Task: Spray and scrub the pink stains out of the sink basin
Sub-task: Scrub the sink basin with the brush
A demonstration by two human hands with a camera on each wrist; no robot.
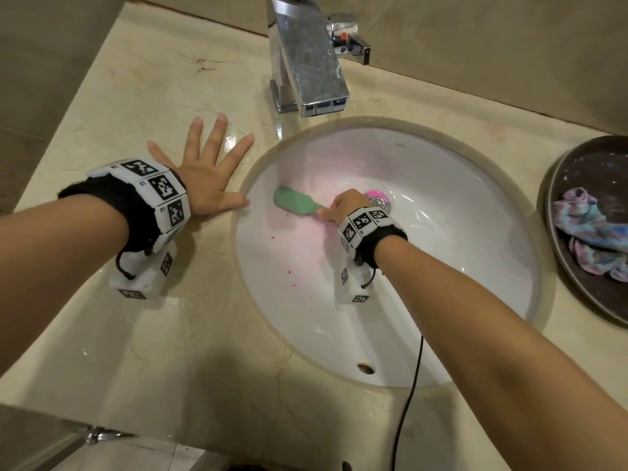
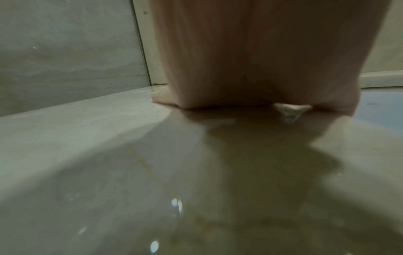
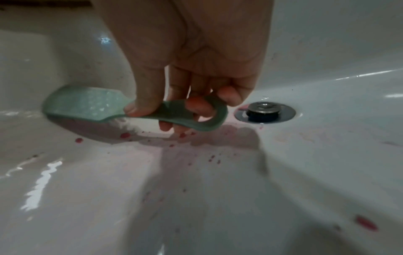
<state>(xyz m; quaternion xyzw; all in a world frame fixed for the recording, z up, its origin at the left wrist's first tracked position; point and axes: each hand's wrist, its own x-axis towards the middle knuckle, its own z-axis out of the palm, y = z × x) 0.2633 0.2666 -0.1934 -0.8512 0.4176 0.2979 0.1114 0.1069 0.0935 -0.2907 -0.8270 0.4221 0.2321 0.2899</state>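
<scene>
My right hand [image 1: 346, 205] [image 3: 185, 96] grips the looped handle of a green scrub brush [image 1: 295, 201] [image 3: 91, 103], thumb on top and a finger through the loop. The brush head lies against the left wall of the white sink basin [image 1: 441, 205] [image 3: 305, 155]. Pink smears and red-pink drops [image 1: 299, 229] [image 3: 196, 151] mark the basin floor between the brush and the metal drain [image 1: 380, 202] [image 3: 265, 112]. My left hand [image 1: 207, 171] [image 2: 250, 60] rests flat, fingers spread, on the beige marble counter [image 1: 142, 96] [image 2: 109, 155] left of the basin.
A chrome faucet [image 1: 306, 59] overhangs the basin's far rim. On the right, a dark round tray [image 1: 577, 171] holds a crumpled multicoloured cloth [image 1: 591, 232]. A black cable [image 1: 411, 385] runs over the basin's near rim beside the overflow hole [image 1: 366, 368].
</scene>
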